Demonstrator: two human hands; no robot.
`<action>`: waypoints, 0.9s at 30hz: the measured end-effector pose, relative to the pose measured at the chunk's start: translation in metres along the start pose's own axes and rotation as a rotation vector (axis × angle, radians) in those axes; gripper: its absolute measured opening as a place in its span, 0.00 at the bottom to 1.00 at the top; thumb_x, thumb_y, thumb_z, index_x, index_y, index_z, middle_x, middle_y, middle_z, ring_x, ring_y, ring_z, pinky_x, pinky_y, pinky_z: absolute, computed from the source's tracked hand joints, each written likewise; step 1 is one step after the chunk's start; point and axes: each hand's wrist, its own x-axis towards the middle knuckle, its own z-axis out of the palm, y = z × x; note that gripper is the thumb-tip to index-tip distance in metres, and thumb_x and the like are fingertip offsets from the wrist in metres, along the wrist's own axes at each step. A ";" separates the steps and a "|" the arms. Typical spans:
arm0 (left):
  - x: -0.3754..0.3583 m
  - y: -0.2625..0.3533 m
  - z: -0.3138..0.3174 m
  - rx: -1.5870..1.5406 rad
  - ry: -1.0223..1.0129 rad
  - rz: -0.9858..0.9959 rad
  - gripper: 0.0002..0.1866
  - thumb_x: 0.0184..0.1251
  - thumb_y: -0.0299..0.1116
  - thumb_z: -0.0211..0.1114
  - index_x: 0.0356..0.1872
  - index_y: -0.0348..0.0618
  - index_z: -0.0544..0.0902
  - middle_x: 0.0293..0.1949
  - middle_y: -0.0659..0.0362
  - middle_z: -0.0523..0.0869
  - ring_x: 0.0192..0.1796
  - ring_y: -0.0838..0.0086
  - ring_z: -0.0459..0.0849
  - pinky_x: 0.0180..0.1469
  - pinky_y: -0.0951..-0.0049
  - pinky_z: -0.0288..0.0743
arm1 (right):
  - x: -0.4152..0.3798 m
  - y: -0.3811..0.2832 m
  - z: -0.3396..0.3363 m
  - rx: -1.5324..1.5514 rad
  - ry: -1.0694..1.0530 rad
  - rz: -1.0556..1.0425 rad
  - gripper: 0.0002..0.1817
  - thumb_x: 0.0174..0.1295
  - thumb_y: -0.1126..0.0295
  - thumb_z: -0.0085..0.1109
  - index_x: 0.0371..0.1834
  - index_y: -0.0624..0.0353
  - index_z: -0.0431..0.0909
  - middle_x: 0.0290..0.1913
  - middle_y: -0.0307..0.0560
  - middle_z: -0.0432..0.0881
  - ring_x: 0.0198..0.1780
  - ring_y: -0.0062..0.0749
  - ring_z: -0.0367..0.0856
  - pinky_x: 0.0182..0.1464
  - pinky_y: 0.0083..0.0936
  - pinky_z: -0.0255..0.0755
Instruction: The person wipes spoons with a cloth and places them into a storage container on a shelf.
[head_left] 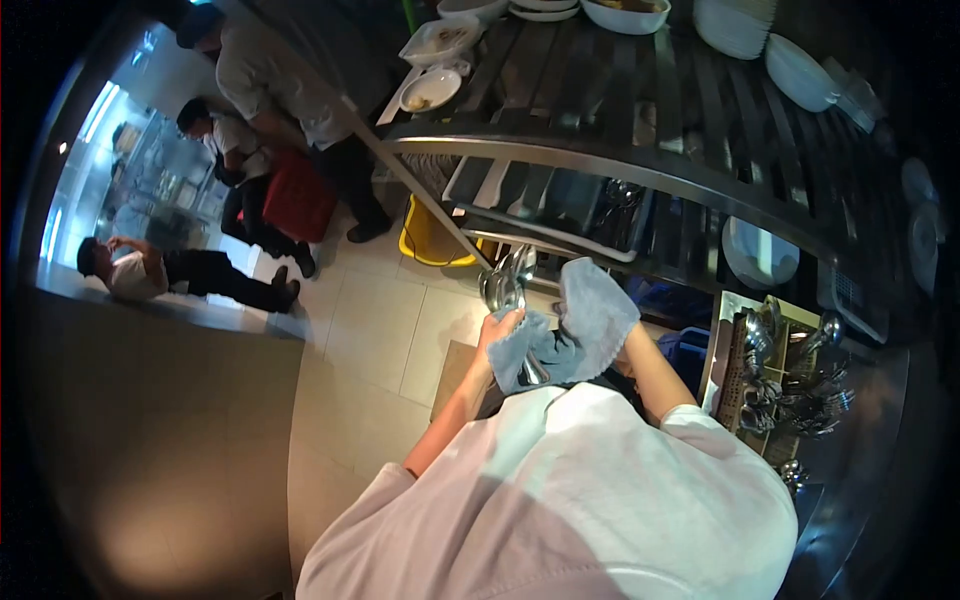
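Glossy metal spoons [510, 280], round-bowled and bunched, stand mid-view in the closed left hand [503, 326]. A limp, fuzzy blue-grey cloth [600, 310] wraps below them and hides the right hand [627, 348]; its grip I cannot tell. From the spoons: yellow tub [420, 238], ten o'clock; slatted dark shelf [600, 165], one; perforated cutlery basket [736, 385], four.

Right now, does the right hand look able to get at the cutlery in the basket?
Probably yes: the cutlery lies uncovered in the basket on that side, and nothing seems to block it. The right hand is mostly hidden by the cloth, which it may need to release first.
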 end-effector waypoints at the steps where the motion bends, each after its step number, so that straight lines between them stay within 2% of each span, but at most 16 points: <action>1: 0.008 -0.007 -0.006 0.068 -0.039 0.014 0.14 0.61 0.39 0.59 0.21 0.40 0.78 0.19 0.68 0.75 0.23 0.83 0.71 0.24 0.77 0.63 | 0.002 0.004 0.016 0.084 0.004 -0.033 0.17 0.45 0.65 0.60 0.32 0.69 0.72 0.36 0.66 0.75 0.43 0.58 0.75 0.46 0.42 0.70; 3: 0.008 -0.003 -0.007 0.139 -0.067 0.006 0.14 0.61 0.40 0.59 0.22 0.40 0.78 0.19 0.68 0.75 0.23 0.83 0.71 0.25 0.77 0.64 | 0.013 0.023 0.070 0.174 0.004 -0.068 0.17 0.47 0.67 0.58 0.36 0.68 0.72 0.38 0.66 0.75 0.43 0.58 0.74 0.48 0.43 0.68; 5: 0.008 -0.002 -0.005 0.182 -0.083 0.018 0.14 0.61 0.39 0.60 0.22 0.41 0.78 0.19 0.68 0.75 0.23 0.84 0.70 0.24 0.77 0.63 | 0.033 0.046 0.123 0.287 0.289 -0.356 0.17 0.55 0.66 0.55 0.45 0.64 0.73 0.41 0.61 0.76 0.44 0.55 0.74 0.51 0.40 0.68; 8: 0.005 0.011 -0.005 0.097 -0.087 0.034 0.14 0.61 0.39 0.61 0.22 0.41 0.79 0.19 0.67 0.76 0.22 0.84 0.71 0.24 0.77 0.63 | 0.045 0.066 0.167 0.112 0.384 -0.334 0.16 0.59 0.65 0.52 0.48 0.59 0.74 0.42 0.56 0.77 0.44 0.53 0.74 0.51 0.38 0.67; 9: 0.000 0.019 -0.001 0.047 -0.072 0.049 0.13 0.62 0.39 0.62 0.22 0.41 0.79 0.19 0.67 0.76 0.21 0.84 0.71 0.23 0.77 0.63 | 0.050 0.063 0.171 0.240 0.608 -0.393 0.12 0.51 0.65 0.52 0.35 0.60 0.76 0.33 0.54 0.77 0.35 0.50 0.76 0.40 0.39 0.69; 10: 0.000 0.016 -0.001 0.046 -0.067 0.051 0.13 0.62 0.39 0.62 0.22 0.41 0.79 0.19 0.67 0.76 0.21 0.84 0.71 0.23 0.77 0.63 | 0.050 0.055 0.160 0.242 0.607 -0.398 0.12 0.51 0.65 0.52 0.35 0.60 0.76 0.33 0.54 0.77 0.35 0.50 0.76 0.40 0.39 0.69; 12: 0.001 0.010 -0.005 0.094 0.006 0.097 0.13 0.61 0.38 0.62 0.22 0.42 0.79 0.19 0.67 0.76 0.21 0.83 0.72 0.23 0.78 0.63 | 0.045 0.042 0.130 0.036 0.311 -0.402 0.14 0.50 0.64 0.54 0.37 0.60 0.76 0.34 0.55 0.77 0.36 0.49 0.76 0.40 0.39 0.68; 16: -0.001 0.005 -0.009 0.086 0.010 0.102 0.10 0.61 0.38 0.63 0.28 0.42 0.80 0.24 0.66 0.78 0.23 0.83 0.73 0.24 0.78 0.64 | 0.044 0.032 0.105 -0.048 0.199 -0.354 0.16 0.52 0.66 0.55 0.43 0.61 0.75 0.38 0.52 0.78 0.40 0.43 0.77 0.43 0.35 0.70; 18: -0.005 0.005 -0.009 0.037 -0.024 0.098 0.09 0.60 0.37 0.64 0.28 0.43 0.79 0.23 0.66 0.78 0.22 0.82 0.72 0.23 0.77 0.63 | 0.042 0.041 0.123 0.761 0.275 -0.148 0.15 0.60 0.69 0.55 0.50 0.60 0.74 0.49 0.47 0.77 0.50 0.33 0.73 0.56 0.27 0.66; 19: -0.014 0.014 -0.002 0.011 -0.006 0.101 0.11 0.61 0.37 0.61 0.23 0.41 0.80 0.20 0.66 0.78 0.21 0.82 0.73 0.24 0.76 0.66 | 0.041 0.041 0.128 1.335 0.305 0.011 0.15 0.59 0.72 0.55 0.50 0.61 0.74 0.48 0.46 0.76 0.50 0.29 0.72 0.55 0.24 0.66; 22: 0.001 -0.014 -0.009 0.041 -0.009 0.112 0.10 0.60 0.37 0.62 0.26 0.40 0.80 0.22 0.65 0.80 0.23 0.81 0.75 0.26 0.75 0.69 | 0.054 0.045 0.117 1.432 0.406 0.002 0.15 0.57 0.73 0.56 0.48 0.62 0.74 0.49 0.46 0.76 0.50 0.28 0.72 0.54 0.21 0.66; 23: -0.002 -0.011 -0.011 0.158 0.001 0.078 0.10 0.60 0.37 0.63 0.28 0.40 0.80 0.23 0.65 0.81 0.26 0.81 0.77 0.28 0.74 0.70 | 0.057 0.029 0.085 1.420 0.414 -0.108 0.14 0.56 0.73 0.57 0.46 0.63 0.74 0.48 0.45 0.77 0.49 0.27 0.72 0.53 0.21 0.66; 24: -0.007 -0.005 -0.005 0.164 0.042 0.183 0.11 0.60 0.38 0.64 0.27 0.40 0.80 0.23 0.66 0.80 0.26 0.82 0.75 0.29 0.74 0.70 | 0.056 0.013 0.058 1.413 0.416 -0.222 0.14 0.55 0.73 0.57 0.45 0.63 0.75 0.47 0.44 0.77 0.48 0.26 0.72 0.52 0.20 0.66; 25: 0.001 -0.017 -0.005 0.017 0.019 0.227 0.11 0.60 0.38 0.64 0.25 0.41 0.80 0.22 0.68 0.78 0.25 0.82 0.73 0.28 0.75 0.69 | 0.062 0.025 0.071 1.404 0.389 -0.124 0.13 0.54 0.71 0.57 0.42 0.64 0.76 0.42 0.43 0.78 0.44 0.26 0.74 0.49 0.20 0.68; 26: 0.007 -0.026 -0.009 -0.098 -0.066 0.169 0.11 0.60 0.37 0.64 0.24 0.41 0.79 0.22 0.69 0.77 0.24 0.84 0.71 0.26 0.76 0.67 | 0.060 0.034 0.073 1.257 0.395 -0.120 0.12 0.56 0.70 0.54 0.41 0.64 0.76 0.39 0.46 0.80 0.41 0.29 0.77 0.45 0.22 0.69; 27: 0.008 -0.026 -0.011 -0.080 -0.071 0.155 0.11 0.61 0.37 0.63 0.23 0.41 0.79 0.21 0.69 0.77 0.24 0.85 0.71 0.25 0.77 0.65 | 0.054 0.026 0.049 0.819 0.292 0.211 0.11 0.57 0.69 0.51 0.39 0.65 0.76 0.39 0.54 0.81 0.41 0.34 0.79 0.42 0.24 0.70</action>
